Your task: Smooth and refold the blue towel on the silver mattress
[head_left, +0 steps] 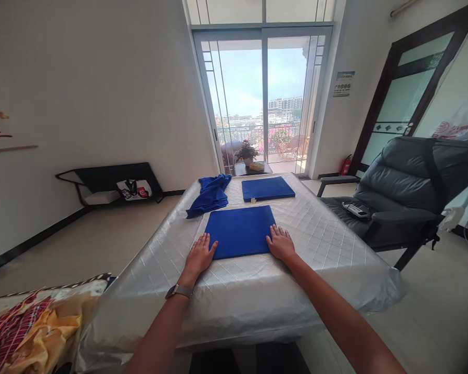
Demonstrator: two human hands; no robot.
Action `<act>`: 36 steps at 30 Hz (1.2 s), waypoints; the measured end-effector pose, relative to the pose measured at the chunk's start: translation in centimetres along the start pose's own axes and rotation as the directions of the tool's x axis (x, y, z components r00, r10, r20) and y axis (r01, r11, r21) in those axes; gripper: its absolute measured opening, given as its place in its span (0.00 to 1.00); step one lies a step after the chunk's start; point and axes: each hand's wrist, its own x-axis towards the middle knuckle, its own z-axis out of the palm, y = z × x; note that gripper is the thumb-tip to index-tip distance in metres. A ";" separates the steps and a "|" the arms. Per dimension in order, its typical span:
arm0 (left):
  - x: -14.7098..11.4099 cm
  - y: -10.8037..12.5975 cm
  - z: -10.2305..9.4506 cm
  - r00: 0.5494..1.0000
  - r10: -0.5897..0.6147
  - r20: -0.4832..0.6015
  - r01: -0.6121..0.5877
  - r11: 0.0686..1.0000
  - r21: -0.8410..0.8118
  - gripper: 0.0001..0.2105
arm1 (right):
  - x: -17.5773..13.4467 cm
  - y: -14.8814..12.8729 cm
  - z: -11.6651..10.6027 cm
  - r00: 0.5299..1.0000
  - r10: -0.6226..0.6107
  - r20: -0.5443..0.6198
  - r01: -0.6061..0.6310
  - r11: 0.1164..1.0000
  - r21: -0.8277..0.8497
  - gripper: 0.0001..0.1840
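A blue garment (239,231), folded into a neat flat rectangle, lies near the front of the plastic-covered mattress (315,259). My left hand (199,253) rests flat along its left edge, fingers stretched forward. On the opposite edge lies my right hand (281,242), with its fingers straight and a little apart. Neither hand grips the cloth. Behind it sits a second folded blue garment (268,187), with a small white tag showing at its front edge. A crumpled blue garment (210,196) spreads out at the back left of the mattress.
To the right stands a dark recliner (405,182) with a handheld device (355,210) on its seat. Patterned cloths (35,327) lie at the lower left. A small table (239,169) with a potted plant (247,150) is beyond the mattress, before the glass doors.
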 end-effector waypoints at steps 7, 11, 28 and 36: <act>0.2 -0.5 -0.3 0.999 0.020 0.041 -0.021 0.999 0.030 0.37 | -1.1 -0.3 -0.9 0.998 -0.052 -0.037 0.050 0.997 -0.060 0.35; 0.6 0.5 -0.9 1.000 0.010 0.011 -0.010 0.998 0.058 0.38 | -2.4 0.0 -0.9 0.995 -0.094 -0.015 0.093 0.994 -0.052 0.34; 0.4 19.3 -0.9 0.857 0.512 0.062 -0.500 0.855 -0.139 0.34 | -3.8 0.5 -0.1 0.995 -0.102 0.020 0.104 0.991 -0.081 0.33; -1.3 6.6 -2.6 0.954 0.207 0.217 -0.210 0.978 -0.009 0.36 | -4.0 0.3 -0.3 0.997 -0.073 0.040 0.075 0.996 -0.056 0.35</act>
